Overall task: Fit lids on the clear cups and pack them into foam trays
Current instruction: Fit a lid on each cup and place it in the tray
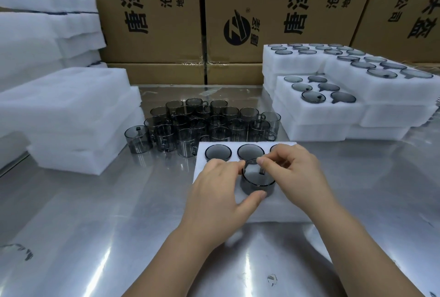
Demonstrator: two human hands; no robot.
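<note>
At frame centre over the tray, left hand grips the cup, right hand pinches the lid edge; best press evenly, keeping it level.

1. A brushed steel worktable fills the foreground, its surface scuffed and mirror-bright.
2. Pale streaks of reflected light run across the metal toward the near edge.
3. Brown cardboard cartons stand stacked at the table's far side, closing off the view like a wall.
4. Black Chinese lettering and a round logo mark the cartons; crinkled clear tape lies over the seam between two.
</note>
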